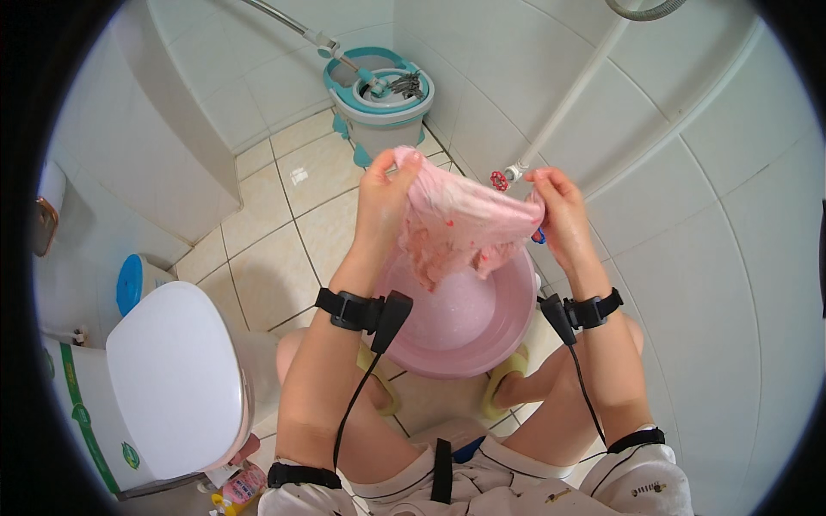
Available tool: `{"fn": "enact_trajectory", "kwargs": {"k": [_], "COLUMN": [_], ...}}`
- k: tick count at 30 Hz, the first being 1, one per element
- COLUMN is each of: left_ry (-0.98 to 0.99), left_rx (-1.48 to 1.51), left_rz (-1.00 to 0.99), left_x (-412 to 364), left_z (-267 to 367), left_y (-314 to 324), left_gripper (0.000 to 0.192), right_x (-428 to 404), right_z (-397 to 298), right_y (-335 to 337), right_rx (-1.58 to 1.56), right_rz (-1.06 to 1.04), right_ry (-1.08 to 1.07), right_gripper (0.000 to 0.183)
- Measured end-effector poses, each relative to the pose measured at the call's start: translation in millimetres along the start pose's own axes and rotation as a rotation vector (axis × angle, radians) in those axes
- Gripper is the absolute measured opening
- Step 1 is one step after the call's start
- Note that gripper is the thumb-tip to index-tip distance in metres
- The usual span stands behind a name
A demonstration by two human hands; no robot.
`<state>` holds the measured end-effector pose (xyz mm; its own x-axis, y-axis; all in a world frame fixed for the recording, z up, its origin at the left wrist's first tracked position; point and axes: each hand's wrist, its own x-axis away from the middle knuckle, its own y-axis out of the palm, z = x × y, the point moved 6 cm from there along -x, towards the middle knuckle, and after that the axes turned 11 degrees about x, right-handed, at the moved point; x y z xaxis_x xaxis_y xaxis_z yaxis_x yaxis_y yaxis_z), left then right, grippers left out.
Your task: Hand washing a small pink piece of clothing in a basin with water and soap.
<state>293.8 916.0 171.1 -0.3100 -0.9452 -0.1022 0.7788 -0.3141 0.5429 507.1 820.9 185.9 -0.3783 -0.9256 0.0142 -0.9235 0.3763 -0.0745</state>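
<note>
A wet pink cloth garment [464, 213] with small red marks is stretched between my two hands. My left hand [386, 193] pinches its upper left corner between thumb and fingers. At its right end, my right hand [560, 209] grips the bunched edge. The garment's lower part hangs in folds over a pink plastic basin [445, 358]. Some whitish, sudsy water [455, 306] lies in the basin, which stands on the floor between my feet. The cloth hides the basin's far rim.
A spin mop bucket [381, 116] with a mop [371, 80] stands in the far corner. At left are a toilet [181, 380] and a blue-lidded container [131, 284]. A white pipe [568, 97] with a red valve handle [499, 180] runs along the right wall. Cables hang from my wrist straps.
</note>
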Motion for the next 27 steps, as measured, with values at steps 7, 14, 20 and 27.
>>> {"fn": "enact_trajectory", "kwargs": {"k": [7, 14, 20, 27], "left_ry": [-0.031, -0.287, -0.160, -0.543], "left_rx": [-0.107, -0.549, -0.034, 0.515], "left_rz": [0.027, -0.271, 0.139, 0.247], "left_x": [5, 12, 9, 43], "left_z": [4, -25, -64, -124], "left_y": [5, 16, 21, 34], "left_gripper": [0.034, 0.024, 0.037, 0.035], "right_x": [5, 1, -8, 1], "right_z": [0, 5, 13, 33], "right_y": [13, 12, 26, 92], "right_rx": [0.572, 0.001, 0.337, 1.378], "right_rz": [-0.188, -0.039, 0.346, 0.079], "right_ry": [-0.212, -0.078, -0.250, -0.573], "right_gripper": [0.019, 0.025, 0.022, 0.022]}}
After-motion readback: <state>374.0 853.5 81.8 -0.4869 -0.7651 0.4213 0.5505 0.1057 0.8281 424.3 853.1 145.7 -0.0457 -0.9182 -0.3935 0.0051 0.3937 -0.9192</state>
